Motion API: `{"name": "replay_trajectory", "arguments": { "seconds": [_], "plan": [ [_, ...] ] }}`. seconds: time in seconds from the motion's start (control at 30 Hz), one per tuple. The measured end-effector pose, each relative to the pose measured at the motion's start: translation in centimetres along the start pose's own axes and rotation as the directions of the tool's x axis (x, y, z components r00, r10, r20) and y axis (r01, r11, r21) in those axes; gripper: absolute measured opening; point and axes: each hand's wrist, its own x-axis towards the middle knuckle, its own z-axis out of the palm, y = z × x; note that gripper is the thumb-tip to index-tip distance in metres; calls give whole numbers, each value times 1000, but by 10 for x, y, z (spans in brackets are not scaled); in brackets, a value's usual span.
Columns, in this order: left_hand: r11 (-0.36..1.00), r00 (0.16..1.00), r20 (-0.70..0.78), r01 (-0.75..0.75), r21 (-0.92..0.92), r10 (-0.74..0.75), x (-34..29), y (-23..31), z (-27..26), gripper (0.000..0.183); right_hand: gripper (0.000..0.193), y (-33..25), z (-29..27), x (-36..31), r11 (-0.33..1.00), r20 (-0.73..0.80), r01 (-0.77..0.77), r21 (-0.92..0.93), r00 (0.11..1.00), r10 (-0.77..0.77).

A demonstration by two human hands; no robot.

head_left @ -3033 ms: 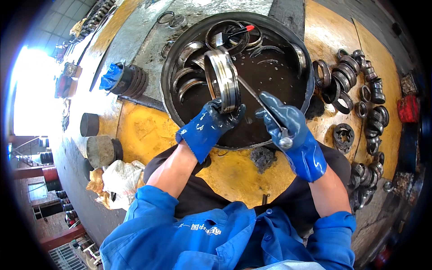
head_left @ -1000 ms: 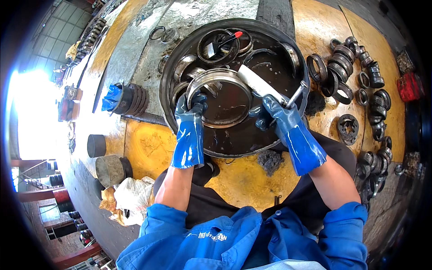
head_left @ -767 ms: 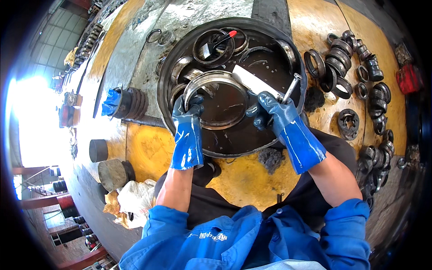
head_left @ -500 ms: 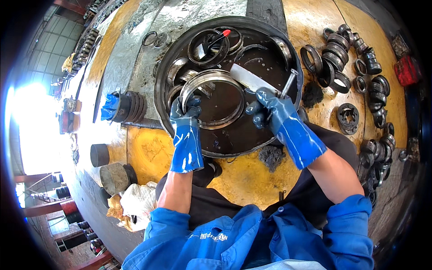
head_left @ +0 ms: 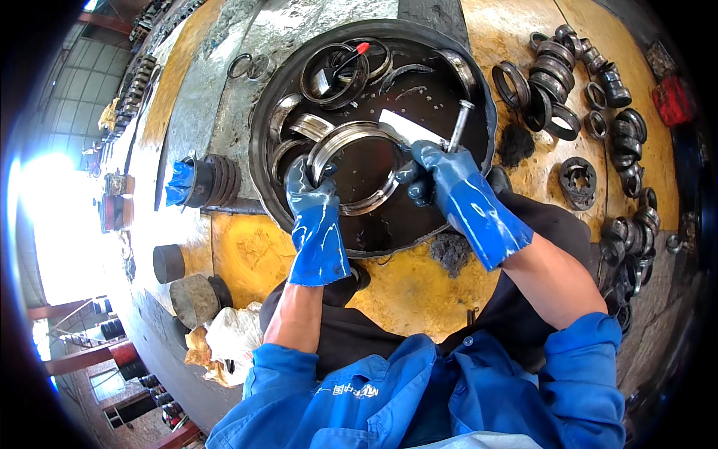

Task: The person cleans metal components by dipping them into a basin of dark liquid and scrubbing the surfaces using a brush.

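Observation:
My left hand (head_left: 313,198), in a blue rubber glove, grips a large metal ring (head_left: 350,133) by its left side. The ring is tilted over a round, dark tub (head_left: 258,112) of dark liquid. My gloved right hand (head_left: 447,178) is closed round a scraper with a flat, pale blade (head_left: 404,126) and a metal rod (head_left: 462,118) sticking up from the fist. The blade lies at the ring's upper right edge; whether it touches is hard to see. More rings lie in the tub, and a red-tipped brush (head_left: 362,49) rests across one of them.
Several dark metal rings (head_left: 555,71) stand in rows on the right, near a slotted disc (head_left: 578,183). Dark wads of fibre (head_left: 451,253) lie beside the tub. On the left are stacked rings (head_left: 222,179), a cylinder (head_left: 193,301) and a white bag (head_left: 233,333).
My right hand has moved left and slightly down, bringing the scraper closer to the ring. My left hand has shifted a little right, turning the ring to a steeper tilt.

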Motion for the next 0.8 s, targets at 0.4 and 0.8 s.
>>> {"name": "replay_trajectory", "arguments": {
  "seconds": [0.4, 0.8],
  "plan": [
    [869, 997, 22, -72, 490, 70, -6, -5, 18, 52, 24, 13, 15, 15, 987, -148, -89, -136, 987, 69],
    [958, 999, 9, 34, 284, -38, -19, 43, 22, 47, 23, 13, 13, 16, 980, -192, -128, -151, 977, 97]
  ]
}}
